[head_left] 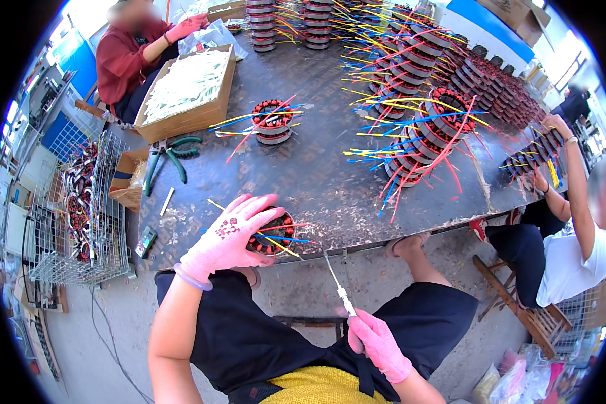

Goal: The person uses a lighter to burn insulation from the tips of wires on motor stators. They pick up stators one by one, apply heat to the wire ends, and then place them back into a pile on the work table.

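My left hand [225, 236], in a pink glove, grips a motor stator [288, 230] at the table's near edge. Its fingers lie over the stator's top and left side, hiding part of it. Red, yellow, blue and white wires stick out of the stator, mostly toward the right. My right hand [378, 343], also gloved in pink, is closed round a slim hand tool [343, 295] with a white-wrapped part and a long thin metal shaft. The shaft points up and left, its tip close to the table edge, just right of the wire ends. What kind of tool it is I cannot tell.
Another stator [273, 123] stands alone mid-table. Green-handled pliers [172, 156] lie by a carton of white strips [190, 84]. Stacked stators [421, 145] fill the right side. A wire basket [91, 222] stands left. Co-workers sit at far left [124, 60] and right [576, 249].
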Motion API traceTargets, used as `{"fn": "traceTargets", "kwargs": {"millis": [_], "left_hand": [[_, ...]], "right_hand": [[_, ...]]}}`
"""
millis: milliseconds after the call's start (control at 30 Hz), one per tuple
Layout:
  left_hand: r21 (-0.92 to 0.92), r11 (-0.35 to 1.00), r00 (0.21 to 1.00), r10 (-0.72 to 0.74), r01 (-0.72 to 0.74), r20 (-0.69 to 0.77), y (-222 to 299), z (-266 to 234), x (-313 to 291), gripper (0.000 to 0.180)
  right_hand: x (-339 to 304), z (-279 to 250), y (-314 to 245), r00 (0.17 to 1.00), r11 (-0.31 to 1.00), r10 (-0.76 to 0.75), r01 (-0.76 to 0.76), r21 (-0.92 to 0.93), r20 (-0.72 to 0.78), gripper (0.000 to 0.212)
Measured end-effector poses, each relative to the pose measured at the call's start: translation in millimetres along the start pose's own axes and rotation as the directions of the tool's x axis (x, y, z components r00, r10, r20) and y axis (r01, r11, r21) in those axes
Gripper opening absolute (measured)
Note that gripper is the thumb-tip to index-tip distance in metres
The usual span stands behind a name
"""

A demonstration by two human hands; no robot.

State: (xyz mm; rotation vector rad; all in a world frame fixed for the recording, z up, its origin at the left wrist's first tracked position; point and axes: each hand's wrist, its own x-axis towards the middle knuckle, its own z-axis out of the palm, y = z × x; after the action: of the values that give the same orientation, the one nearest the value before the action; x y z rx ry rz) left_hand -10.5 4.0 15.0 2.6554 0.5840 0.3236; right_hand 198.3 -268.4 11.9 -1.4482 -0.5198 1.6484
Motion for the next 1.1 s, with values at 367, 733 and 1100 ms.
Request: {"fn": "traceTargets", "kwargs": {"millis": [367, 733, 1100], "left_hand": [[-0.008, 0.997, 0.997, -0.077, 0.076, -0.024, -5.3, 9.6, -1.5, 0.090], [-0.016, 0.999, 0.998, -0.050, 0.049, -0.050, -6.2, 9.4, -1.9, 0.087], [0.010, 0.998, 0.997, -0.055, 0.055, -0.053, -5.7, 9.0, -2.0, 0.087]], "right_hand": [[5.6, 4.4, 6.0, 1.000, 0.999, 0.029, -0.029, 0.042, 0.011, 0.042], [2.6, 7.6, 5.5, 1.000, 1.000, -0.004, 0.004, 0.013, -0.023, 0.040], [5.2, 5.1, 13.2, 0.999, 0.998, -0.028, 0.029, 0.048, -0.015, 0.040]]}}
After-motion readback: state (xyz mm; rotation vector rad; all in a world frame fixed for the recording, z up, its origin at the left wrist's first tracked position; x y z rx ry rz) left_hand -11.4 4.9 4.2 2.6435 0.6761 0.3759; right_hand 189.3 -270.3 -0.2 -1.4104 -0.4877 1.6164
